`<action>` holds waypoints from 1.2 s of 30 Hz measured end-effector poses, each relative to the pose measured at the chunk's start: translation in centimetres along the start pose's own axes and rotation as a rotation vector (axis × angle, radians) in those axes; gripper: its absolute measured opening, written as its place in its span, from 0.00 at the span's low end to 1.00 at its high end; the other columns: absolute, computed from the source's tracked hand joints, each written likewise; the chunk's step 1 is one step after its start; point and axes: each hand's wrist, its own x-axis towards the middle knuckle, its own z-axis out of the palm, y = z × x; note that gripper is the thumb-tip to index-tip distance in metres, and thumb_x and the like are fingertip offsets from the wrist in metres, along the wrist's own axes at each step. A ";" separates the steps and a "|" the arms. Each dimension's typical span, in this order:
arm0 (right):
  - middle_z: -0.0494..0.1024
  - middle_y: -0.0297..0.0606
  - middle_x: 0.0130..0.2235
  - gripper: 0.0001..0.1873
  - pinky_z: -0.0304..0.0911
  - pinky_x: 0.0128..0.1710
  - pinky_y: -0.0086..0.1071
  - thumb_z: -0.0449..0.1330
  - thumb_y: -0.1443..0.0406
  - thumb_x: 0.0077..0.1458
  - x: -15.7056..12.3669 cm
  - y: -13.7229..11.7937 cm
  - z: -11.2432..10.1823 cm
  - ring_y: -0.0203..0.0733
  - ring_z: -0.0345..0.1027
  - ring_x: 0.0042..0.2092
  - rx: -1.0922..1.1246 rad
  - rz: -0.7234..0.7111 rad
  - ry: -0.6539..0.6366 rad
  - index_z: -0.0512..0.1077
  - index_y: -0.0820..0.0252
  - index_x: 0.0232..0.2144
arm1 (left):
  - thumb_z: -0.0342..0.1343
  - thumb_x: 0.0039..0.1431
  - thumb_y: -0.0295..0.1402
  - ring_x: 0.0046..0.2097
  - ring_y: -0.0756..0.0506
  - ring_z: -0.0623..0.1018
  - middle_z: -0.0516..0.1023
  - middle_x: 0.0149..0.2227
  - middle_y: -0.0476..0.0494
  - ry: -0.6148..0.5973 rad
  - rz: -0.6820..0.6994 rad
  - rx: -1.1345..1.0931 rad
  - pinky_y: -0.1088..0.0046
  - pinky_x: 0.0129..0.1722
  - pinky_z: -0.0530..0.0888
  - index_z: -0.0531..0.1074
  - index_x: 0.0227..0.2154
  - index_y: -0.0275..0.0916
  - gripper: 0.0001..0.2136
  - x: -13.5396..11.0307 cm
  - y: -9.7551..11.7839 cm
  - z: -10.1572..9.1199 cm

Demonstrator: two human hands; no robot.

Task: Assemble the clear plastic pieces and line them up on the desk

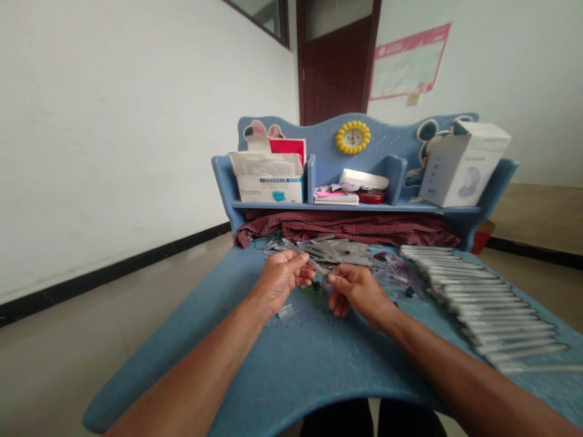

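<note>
My left hand [283, 278] pinches a slim translucent pen barrel [317, 266] between thumb and fingers. It slants down to the right, where my right hand [357, 291] has its thumb and forefinger closed on the lower end. Any small part at that end is too blurred to make out. Just behind my hands lies a loose heap of similar barrels [339, 249]. Small black pieces [317, 284] lie under and beside my fingers. A few short clear plastic pieces [286, 311] rest on the blue desk [291, 364] below my left wrist.
Many pens [492, 303] lie side by side in a long row at right. Purple scraps [396, 267] spread before it. A checked cloth [346, 226] is bunched under the shelf [282, 206], which bears a mask box [271, 188], a red tin [371, 197] and a white box [460, 167].
</note>
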 end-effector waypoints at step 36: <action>0.72 0.36 0.15 0.17 0.57 0.12 0.24 0.53 0.53 0.51 -0.5 -1.0 -0.9 0.35 0.62 0.13 0.325 0.135 -0.203 0.63 0.63 0.25 | 0.57 0.48 0.30 0.23 0.51 0.73 0.75 0.24 0.44 -0.106 0.049 -0.024 0.78 0.22 0.69 0.67 0.27 0.32 0.06 -0.5 0.4 0.3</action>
